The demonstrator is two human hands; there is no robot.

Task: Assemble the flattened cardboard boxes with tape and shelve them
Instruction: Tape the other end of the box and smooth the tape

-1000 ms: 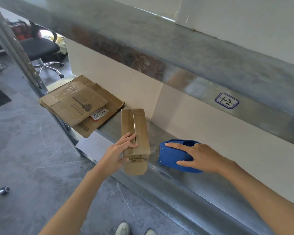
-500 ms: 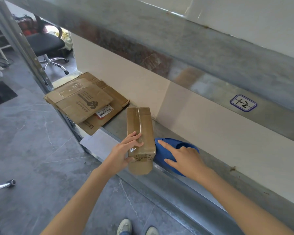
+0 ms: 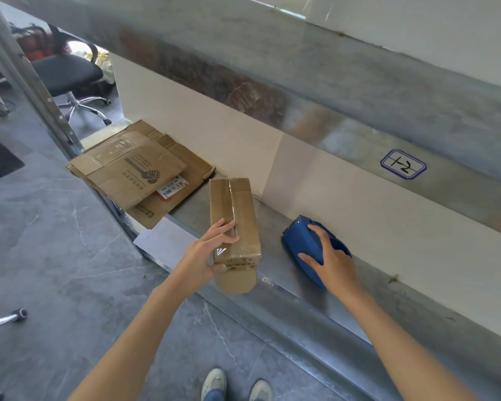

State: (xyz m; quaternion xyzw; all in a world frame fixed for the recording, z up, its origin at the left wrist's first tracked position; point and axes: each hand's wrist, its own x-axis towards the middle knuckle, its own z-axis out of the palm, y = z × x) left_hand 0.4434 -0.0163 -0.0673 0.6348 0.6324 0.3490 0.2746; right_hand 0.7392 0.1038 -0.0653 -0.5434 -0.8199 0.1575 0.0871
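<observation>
Currently left hand (image 3: 206, 253) grips box (image 3: 239, 204) end, right hand (image 3: 331, 263) clasps tape dispenser (image 3: 298, 241) beside it

Box (image 3: 237, 204) is gripped on shelf (image 3: 272, 241) by left hand (image 3: 206, 253); dispenser (image 3: 298, 241) is held by right hand (image 3: 330, 261); flat cartons (image 3: 133, 172) are stacked alongside.
</observation>
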